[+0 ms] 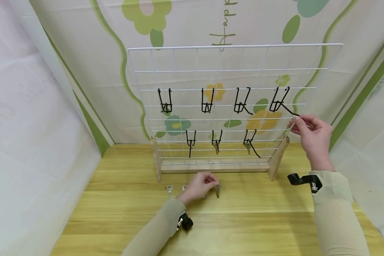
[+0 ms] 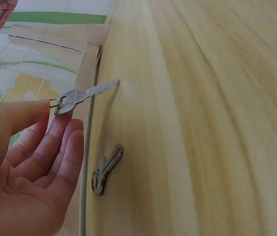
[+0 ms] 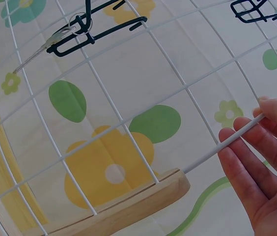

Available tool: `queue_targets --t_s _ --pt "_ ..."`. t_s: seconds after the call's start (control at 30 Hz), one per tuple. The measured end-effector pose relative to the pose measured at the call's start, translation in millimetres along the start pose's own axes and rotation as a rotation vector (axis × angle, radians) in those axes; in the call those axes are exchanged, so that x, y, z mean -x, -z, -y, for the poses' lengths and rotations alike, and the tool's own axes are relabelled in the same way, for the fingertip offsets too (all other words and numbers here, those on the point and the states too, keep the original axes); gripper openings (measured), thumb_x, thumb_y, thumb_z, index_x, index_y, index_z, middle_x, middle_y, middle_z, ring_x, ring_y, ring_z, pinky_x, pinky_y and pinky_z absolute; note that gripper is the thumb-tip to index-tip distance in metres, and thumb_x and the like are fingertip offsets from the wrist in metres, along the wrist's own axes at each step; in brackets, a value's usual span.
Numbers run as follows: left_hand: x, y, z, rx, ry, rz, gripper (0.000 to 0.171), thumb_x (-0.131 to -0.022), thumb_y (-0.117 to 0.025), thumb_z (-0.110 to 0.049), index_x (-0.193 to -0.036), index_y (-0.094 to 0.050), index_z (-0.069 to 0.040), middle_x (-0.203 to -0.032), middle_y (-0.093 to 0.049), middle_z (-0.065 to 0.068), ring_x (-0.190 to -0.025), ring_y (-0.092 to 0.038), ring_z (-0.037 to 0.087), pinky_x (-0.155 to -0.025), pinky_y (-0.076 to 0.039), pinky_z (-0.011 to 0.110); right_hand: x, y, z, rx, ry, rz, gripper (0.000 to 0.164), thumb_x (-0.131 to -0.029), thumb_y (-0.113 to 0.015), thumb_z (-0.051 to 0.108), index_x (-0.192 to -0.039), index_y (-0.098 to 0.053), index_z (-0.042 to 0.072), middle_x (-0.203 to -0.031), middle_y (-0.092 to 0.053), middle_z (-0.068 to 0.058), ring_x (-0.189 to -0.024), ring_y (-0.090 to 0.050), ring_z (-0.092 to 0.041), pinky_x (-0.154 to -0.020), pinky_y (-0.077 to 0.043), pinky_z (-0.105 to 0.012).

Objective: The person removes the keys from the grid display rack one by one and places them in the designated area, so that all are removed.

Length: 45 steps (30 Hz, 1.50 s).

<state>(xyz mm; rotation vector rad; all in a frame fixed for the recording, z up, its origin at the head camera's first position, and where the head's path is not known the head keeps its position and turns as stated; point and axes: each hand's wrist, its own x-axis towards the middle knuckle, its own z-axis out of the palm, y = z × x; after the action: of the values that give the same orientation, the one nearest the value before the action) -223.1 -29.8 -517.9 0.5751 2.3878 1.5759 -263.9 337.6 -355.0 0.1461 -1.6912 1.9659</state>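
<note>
My left hand (image 1: 196,188) is low in front of the rack and pinches the small ring of a silver key (image 2: 72,101) between thumb and fingers. The key's blade points away from the fingertips, over the wooden table. Another key (image 2: 108,167) lies on the tabletop close by. At the right side, my right hand (image 1: 315,137) holds the side wire of the white wire grid rack (image 3: 205,164), thumb on one face and fingers on the other. Keys hang on lower-row black hooks, one at the middle hook (image 1: 217,137) and one at the right hook (image 1: 252,139).
Four-sided wooden feet, such as the right foot (image 1: 278,160), hold the grid upright on the wooden table (image 1: 243,227). An upper row of several black hooks (image 1: 206,103) spans the grid. Another key (image 1: 169,189) lies left of my left hand. Patterned cloth (image 1: 70,117) surrounds the table.
</note>
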Motion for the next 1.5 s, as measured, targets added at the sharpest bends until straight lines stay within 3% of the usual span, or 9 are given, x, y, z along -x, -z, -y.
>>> queue_targets --t_s 0.4,0.83,1.17,1.33,1.5 --pt "-6.6 -8.9 -1.4 -0.177 0.049 -0.025 0.005 -0.097 -0.073 -0.013 -0.093 -0.076 -0.011 -0.08 -0.066 -0.011 -0.071 -0.06 0.004 -0.065 -0.053 0.022 -0.3 1.0 -0.2 0.035 -0.005 0.001 0.032 -0.093 -0.075 0.008 -0.112 -0.065 -0.016 -0.089 -0.076 -0.011 -0.078 -0.075 -0.016 -0.073 -0.059 -0.027" --pt "-11.7 -8.5 -14.9 -0.276 0.089 -0.023 0.005 -0.093 -0.077 -0.014 -0.088 -0.078 -0.012 -0.083 -0.069 -0.01 -0.074 -0.06 0.003 -0.072 -0.053 0.022 0.0 1.1 0.1 0.036 0.001 -0.006 0.031 -0.093 -0.075 0.006 -0.112 -0.065 -0.016 -0.089 -0.076 -0.01 -0.077 -0.075 -0.016 -0.073 -0.059 -0.027" --pt "-14.0 -5.0 -19.2 -0.31 0.107 -0.044 0.005 -0.09 -0.079 -0.01 -0.086 -0.078 -0.01 -0.08 -0.07 -0.006 -0.072 -0.061 0.007 -0.068 -0.054 0.024 0.0 0.3 -0.3 0.02 0.007 -0.013 0.03 -0.092 -0.076 0.006 -0.11 -0.066 -0.016 -0.087 -0.076 -0.011 -0.075 -0.075 -0.016 -0.072 -0.059 -0.028" --pt "-6.0 9.6 -27.5 -0.227 0.113 -0.074 0.006 -0.09 -0.08 -0.014 -0.091 -0.078 -0.009 -0.081 -0.069 -0.006 -0.071 -0.062 0.008 -0.064 -0.055 0.024 0.2 -0.9 0.0 0.022 0.003 -0.011 0.03 -0.092 -0.076 0.006 -0.11 -0.066 -0.015 -0.087 -0.076 -0.011 -0.076 -0.075 -0.017 -0.072 -0.059 -0.027" --pt "18.7 43.6 -44.4 -0.126 0.072 -0.134 0.017 -0.093 -0.078 -0.021 -0.104 -0.077 -0.008 -0.092 -0.072 -0.004 -0.081 -0.066 0.011 -0.071 -0.058 0.027 0.5 -1.1 0.3 0.029 0.0 -0.01 0.029 -0.092 -0.076 0.007 -0.11 -0.067 -0.014 -0.088 -0.076 -0.011 -0.076 -0.075 -0.016 -0.072 -0.059 -0.027"
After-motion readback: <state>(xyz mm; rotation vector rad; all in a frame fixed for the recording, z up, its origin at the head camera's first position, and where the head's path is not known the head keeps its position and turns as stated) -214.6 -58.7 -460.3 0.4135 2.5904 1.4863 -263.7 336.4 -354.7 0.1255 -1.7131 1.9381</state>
